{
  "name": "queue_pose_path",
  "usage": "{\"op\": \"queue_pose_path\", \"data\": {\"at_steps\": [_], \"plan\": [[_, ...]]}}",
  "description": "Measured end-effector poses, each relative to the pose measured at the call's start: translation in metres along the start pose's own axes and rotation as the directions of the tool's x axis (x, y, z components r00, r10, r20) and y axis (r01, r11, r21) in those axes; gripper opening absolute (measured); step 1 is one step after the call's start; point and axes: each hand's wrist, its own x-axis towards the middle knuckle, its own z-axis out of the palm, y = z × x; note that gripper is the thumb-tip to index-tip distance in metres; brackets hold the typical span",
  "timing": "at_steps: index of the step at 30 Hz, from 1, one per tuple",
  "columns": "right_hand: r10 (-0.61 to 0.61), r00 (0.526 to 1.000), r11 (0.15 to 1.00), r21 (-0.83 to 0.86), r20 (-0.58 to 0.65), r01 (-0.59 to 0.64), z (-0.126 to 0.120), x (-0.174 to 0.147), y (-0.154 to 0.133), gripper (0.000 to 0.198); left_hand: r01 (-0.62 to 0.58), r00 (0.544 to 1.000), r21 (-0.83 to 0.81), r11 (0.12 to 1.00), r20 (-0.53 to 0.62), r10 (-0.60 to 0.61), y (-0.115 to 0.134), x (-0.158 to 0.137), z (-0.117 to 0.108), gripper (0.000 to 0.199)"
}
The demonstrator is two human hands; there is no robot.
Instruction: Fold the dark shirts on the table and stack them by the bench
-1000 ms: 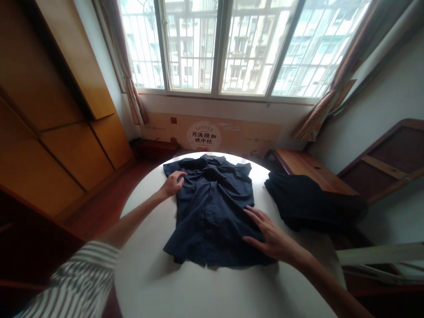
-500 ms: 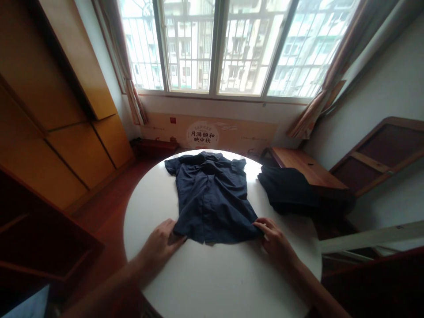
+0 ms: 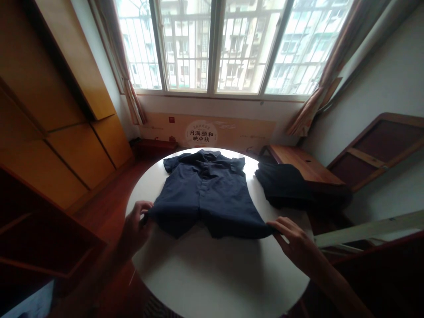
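Observation:
A dark navy short-sleeved shirt (image 3: 218,190) is spread on a round white table (image 3: 225,269), its collar toward the window and its hem toward me. My left hand (image 3: 137,223) pinches the hem's left corner, lifted a little off the tabletop. At the opposite corner, my right hand (image 3: 289,236) grips the hem between thumb and fingers. The cloth stretches between both hands, and its front edge hangs in two lobes with a gap at the middle.
A dark folded pile of cloth (image 3: 281,183) lies on the table's right side. Behind it is a low wooden desk (image 3: 304,163). Wooden cabinets (image 3: 69,154) line the left wall, and a barred window (image 3: 212,48) fills the back.
Both hands have moved apart, pulling the hem wider and smoothing the shirt's lower part. My left hand has risen with its corner. The view has shifted slightly.

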Motion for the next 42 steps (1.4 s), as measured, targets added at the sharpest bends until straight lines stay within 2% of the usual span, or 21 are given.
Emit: {"op": "queue_pose_path", "data": {"at_steps": [5,7,10,12,14,16,18,20,23,25,27,28,29,30,32,33,35,37,38,40,42], "plan": [[-0.166,0.977,0.968,-0.166,0.137,0.188,0.027,-0.021,-0.010,0.068,-0.120,0.983,0.242,0.963,0.162,0.082,-0.015,-0.029,0.008,0.050],[-0.238,0.960,0.949,-0.173,0.146,0.262,0.038,-0.021,-0.017,0.070,-0.103,0.979,0.284,0.953,0.200,0.046,-0.021,-0.036,0.011,0.058],[-0.275,0.957,0.959,-0.038,0.091,0.279,0.041,-0.008,-0.027,0.056,-0.091,0.960,0.254,0.963,0.281,0.016,-0.022,-0.036,0.006,0.063],[-0.163,0.987,0.984,0.068,0.003,0.162,0.032,0.006,-0.031,0.041,-0.138,0.955,0.230,0.963,0.289,0.068,-0.016,-0.027,-0.004,0.065],[0.055,0.997,0.988,0.149,-0.057,-0.046,0.018,0.022,-0.033,0.029,-0.184,0.964,0.242,0.953,0.235,0.126,-0.006,-0.017,-0.018,0.062],[0.247,0.969,0.953,0.190,-0.029,-0.237,0.004,0.033,-0.032,0.031,-0.218,0.968,0.281,0.934,0.181,0.172,0.005,-0.008,-0.031,0.056],[0.301,0.951,0.937,0.162,0.066,-0.308,-0.003,0.036,-0.029,0.031,-0.264,0.957,0.328,0.907,0.204,0.205,0.012,-0.008,-0.039,0.055],[0.215,0.965,0.968,0.098,0.147,-0.231,-0.001,0.030,-0.028,0.036,-0.343,0.920,0.341,0.875,0.312,0.239,0.014,-0.015,-0.039,0.063],[-0.047,0.978,0.999,-0.005,0.203,0.049,0.016,0.016,-0.037,0.069,-0.476,0.836,0.307,0.824,0.448,0.316,0.008,-0.035,-0.028,0.072],[-0.236,0.941,0.965,-0.051,0.241,0.256,0.030,0.011,-0.049,0.076,-0.566,0.776,0.260,0.782,0.487,0.400,0.005,-0.044,-0.017,0.066],[-0.380,0.887,0.915,-0.036,0.264,0.402,0.040,0.013,-0.061,0.065,-0.613,0.730,0.183,0.769,0.503,0.462,0.006,-0.046,-0.007,0.051],[-0.415,0.873,0.903,0.000,0.256,0.430,0.043,0.017,-0.067,0.055,-0.596,0.734,0.141,0.790,0.494,0.466,0.008,-0.044,-0.003,0.041],[-0.417,0.879,0.907,0.047,0.233,0.418,0.044,0.022,-0.071,0.046,-0.549,0.762,0.107,0.829,0.472,0.444,0.012,-0.040,0.000,0.032],[-0.376,0.907,0.926,0.098,0.190,0.364,0.044,0.029,-0.073,0.039,-0.472,0.811,0.086,0.878,0.433,0.393,0.015,-0.034,0.003,0.026],[-0.158,0.984,0.972,0.190,0.081,0.140,0.042,0.042,-0.075,0.032,-0.258,0.921,0.078,0.963,0.322,0.220,0.023,-0.021,0.008,0.021],[-0.006,1.000,0.975,0.224,0.028,0.000,0.041,0.048,-0.075,0.029,-0.150,0.956,0.077,0.986,0.266,0.125,0.025,-0.015,0.010,0.020],[0.248,0.967,0.935,0.276,-0.063,-0.222,0.042,0.055,-0.074,0.023,-0.010,0.985,0.054,0.998,0.175,0.000,0.027,-0.008,0.014,0.019],[0.325,0.933,0.907,0.333,-0.158,-0.259,0.045,0.053,-0.070,0.016,-0.040,0.990,0.014,0.999,0.136,0.038,0.024,-0.008,0.016,0.014],[0.281,0.938,0.913,0.357,-0.202,-0.197,0.047,0.049,-0.068,0.012,-0.117,0.981,0.002,0.993,0.154,0.116,0.021,-0.011,0.015,0.013],[0.064,0.973,0.939,0.345,-0.223,0.017,0.048,0.037,-0.063,0.009,-0.317,0.919,-0.005,0.948,0.246,0.309,0.016,-0.020,0.011,0.023],[-0.204,0.973,0.936,0.268,-0.113,0.227,0.045,0.026,-0.060,0.019,-0.456,0.832,0.003,0.890,0.357,0.425,0.013,-0.030,0.005,0.031]]}}
